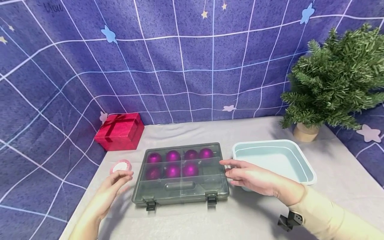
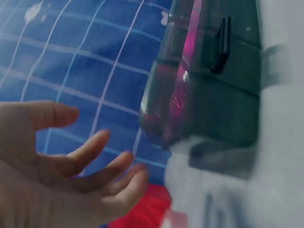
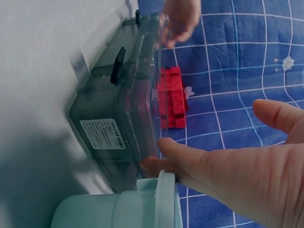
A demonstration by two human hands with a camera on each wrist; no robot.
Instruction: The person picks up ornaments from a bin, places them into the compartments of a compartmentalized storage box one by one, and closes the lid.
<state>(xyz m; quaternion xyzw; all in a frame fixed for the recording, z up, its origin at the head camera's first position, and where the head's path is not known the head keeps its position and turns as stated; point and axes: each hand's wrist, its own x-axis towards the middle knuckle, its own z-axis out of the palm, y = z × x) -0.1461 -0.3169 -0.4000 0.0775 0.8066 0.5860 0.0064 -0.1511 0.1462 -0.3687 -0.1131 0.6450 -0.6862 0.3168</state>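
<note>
A smoky see-through plastic case (image 1: 180, 185) lies with its lid down in the middle of the table, several magenta baubles (image 1: 173, 171) showing through it. Two black latches (image 1: 211, 199) stick out from its front edge. To its left, my left hand (image 1: 112, 190) hovers with loosely bent fingers, holding nothing, close by a pink-and-white round item (image 1: 121, 166). My right hand (image 1: 255, 176) reaches in from the right with extended fingers, its fingertips right at the case's right edge. In the right wrist view, that end of the case bears a white label (image 3: 102, 134).
A pale blue tub (image 1: 309, 173) stands just right of the case, partly behind my right hand. Back left sits a red gift box (image 1: 123, 133) with a dark ribbon. A small artificial fir tree (image 1: 336, 80) stands at back right. Blue gridded cloth (image 1: 198, 80) hangs behind the table.
</note>
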